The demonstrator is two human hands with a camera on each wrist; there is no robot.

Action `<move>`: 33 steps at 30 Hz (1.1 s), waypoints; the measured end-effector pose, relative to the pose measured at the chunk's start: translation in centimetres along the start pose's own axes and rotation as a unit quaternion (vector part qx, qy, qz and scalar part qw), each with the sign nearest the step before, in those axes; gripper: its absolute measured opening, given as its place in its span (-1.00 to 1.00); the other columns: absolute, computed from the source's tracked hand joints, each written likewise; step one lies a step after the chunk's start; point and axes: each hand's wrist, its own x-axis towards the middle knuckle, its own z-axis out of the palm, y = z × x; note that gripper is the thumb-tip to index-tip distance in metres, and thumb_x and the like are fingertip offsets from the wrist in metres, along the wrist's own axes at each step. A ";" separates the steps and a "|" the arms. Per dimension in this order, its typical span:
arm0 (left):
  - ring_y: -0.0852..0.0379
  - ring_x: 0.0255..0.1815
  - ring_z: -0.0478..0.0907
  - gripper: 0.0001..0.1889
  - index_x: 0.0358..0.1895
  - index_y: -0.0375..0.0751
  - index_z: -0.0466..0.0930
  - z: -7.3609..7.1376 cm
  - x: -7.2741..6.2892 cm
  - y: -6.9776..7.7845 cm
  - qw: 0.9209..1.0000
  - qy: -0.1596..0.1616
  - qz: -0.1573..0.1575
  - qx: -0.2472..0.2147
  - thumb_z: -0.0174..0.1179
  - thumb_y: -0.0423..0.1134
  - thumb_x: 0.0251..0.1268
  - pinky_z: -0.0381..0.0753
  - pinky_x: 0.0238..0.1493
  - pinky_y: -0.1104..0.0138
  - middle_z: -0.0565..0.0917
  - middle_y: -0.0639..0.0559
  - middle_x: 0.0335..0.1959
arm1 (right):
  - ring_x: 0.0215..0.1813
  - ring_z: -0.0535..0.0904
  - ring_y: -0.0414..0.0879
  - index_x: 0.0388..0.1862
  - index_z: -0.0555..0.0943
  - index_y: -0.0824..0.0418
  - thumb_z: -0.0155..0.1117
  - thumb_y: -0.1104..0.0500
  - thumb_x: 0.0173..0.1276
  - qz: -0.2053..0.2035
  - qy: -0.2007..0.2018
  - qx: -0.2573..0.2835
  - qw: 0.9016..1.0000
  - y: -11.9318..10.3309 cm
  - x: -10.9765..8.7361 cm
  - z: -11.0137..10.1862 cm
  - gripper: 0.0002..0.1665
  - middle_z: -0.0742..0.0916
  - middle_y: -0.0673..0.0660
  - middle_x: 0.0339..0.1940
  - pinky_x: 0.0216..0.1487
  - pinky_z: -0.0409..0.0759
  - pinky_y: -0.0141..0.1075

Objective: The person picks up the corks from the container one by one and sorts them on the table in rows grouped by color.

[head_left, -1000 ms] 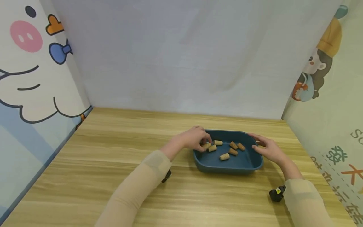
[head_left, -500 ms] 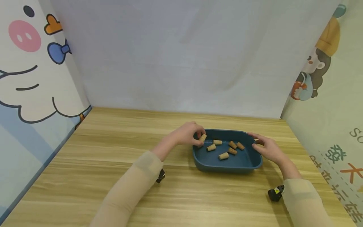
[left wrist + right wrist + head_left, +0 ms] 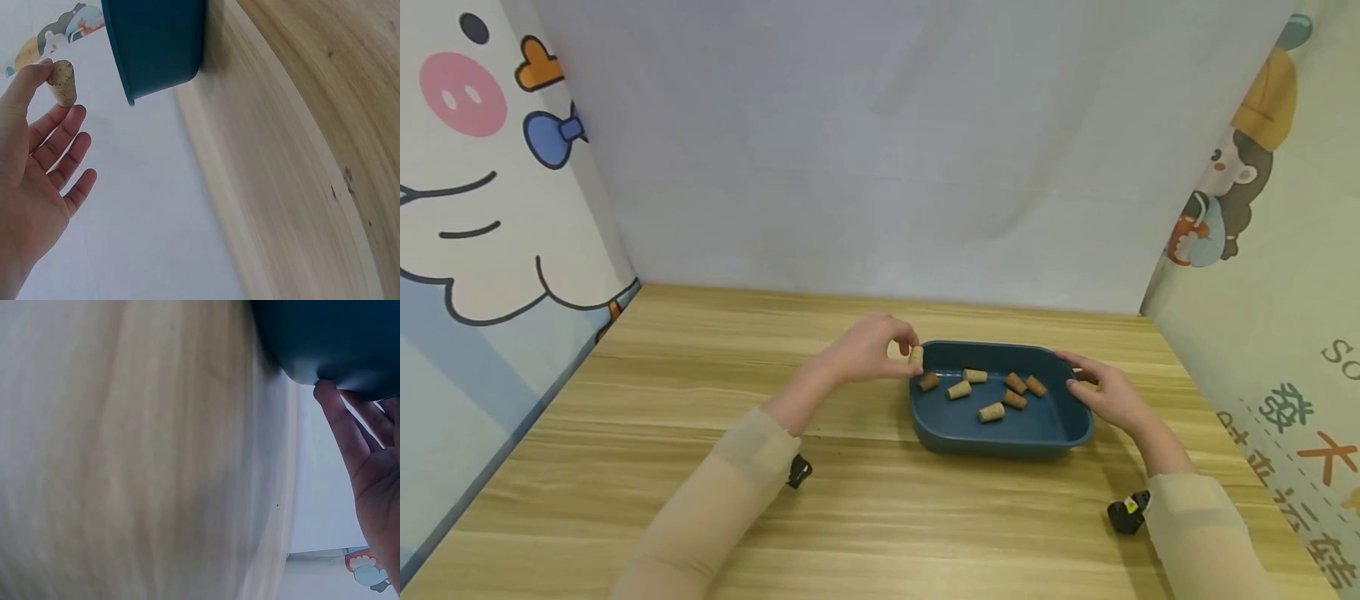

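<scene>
My left hand (image 3: pixel 867 348) pinches a tapered cork stopper (image 3: pixel 917 356) between thumb and fingertips, at the left rim of a dark blue oval-cornered dish (image 3: pixel 1000 447). In the left wrist view the speckled cork (image 3: pixel 63 84) stands out beside the dish's outer wall (image 3: pixel 159 47), other fingers spread loosely. At the opposite end, my right hand (image 3: pixel 1108 395) holds the dish by its rim, the thumb lapping over the edge. The right wrist view has its fingertips (image 3: pixel 325 390) against the outer wall. Several corks, pale and darker brown, lie inside, including a brown cork (image 3: pixel 928 382) close to the left wall.
The dish stands on a wood-grain table (image 3: pixel 700 375). Behind rises a pale cloth backdrop (image 3: pixel 880 167), with cartoon-printed panels at left and right. A small black device (image 3: pixel 1127 512) sits at the right wrist, another black device (image 3: pixel 799 471) at the left.
The left hand has lifted a pale cork from the dish and moved left to its rim. A brown cork near the left wall has come into view. The right hand stays in place.
</scene>
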 end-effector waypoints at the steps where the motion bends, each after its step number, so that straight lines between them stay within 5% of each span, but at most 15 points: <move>1: 0.17 -0.19 0.52 -0.65 -0.11 -0.08 0.62 -0.2 -0.2 -0.1 1.000 0.003 -0.001 0.001 0.29 0.06 0.14 0.48 0.00 0.24 0.61 0.15 -0.31 | 0.20 0.41 0.42 0.40 0.29 0.25 0.02 0.26 0.45 -0.001 0.000 -0.001 1.000 0.0 0.0 0.0 -0.45 0.42 0.44 0.31 0.08 0.45 0.21; 17: 0.04 -0.17 0.56 -0.69 -0.18 -0.14 0.62 -0.9 -2.0 -3.2 0.997 0.052 -0.050 -0.014 0.28 0.01 0.15 0.52 -0.06 0.20 0.63 0.03 -0.29 | 0.21 0.42 0.40 0.41 0.29 0.21 0.01 0.21 0.47 0.018 -0.003 -0.007 1.000 -0.3 0.2 -0.2 -0.45 0.41 0.41 0.33 0.03 0.51 0.18; 33: -0.03 -0.15 0.52 -0.66 -0.17 -0.16 0.63 -0.3 -1.7 -6.4 0.991 0.090 -0.092 0.029 0.26 0.04 0.17 0.45 -0.02 0.10 0.64 -0.04 -0.26 | 0.19 0.43 0.39 0.41 0.30 0.22 0.03 0.23 0.45 0.012 -0.008 -0.005 1.000 -0.2 0.4 0.2 -0.45 0.41 0.40 0.33 0.05 0.48 0.20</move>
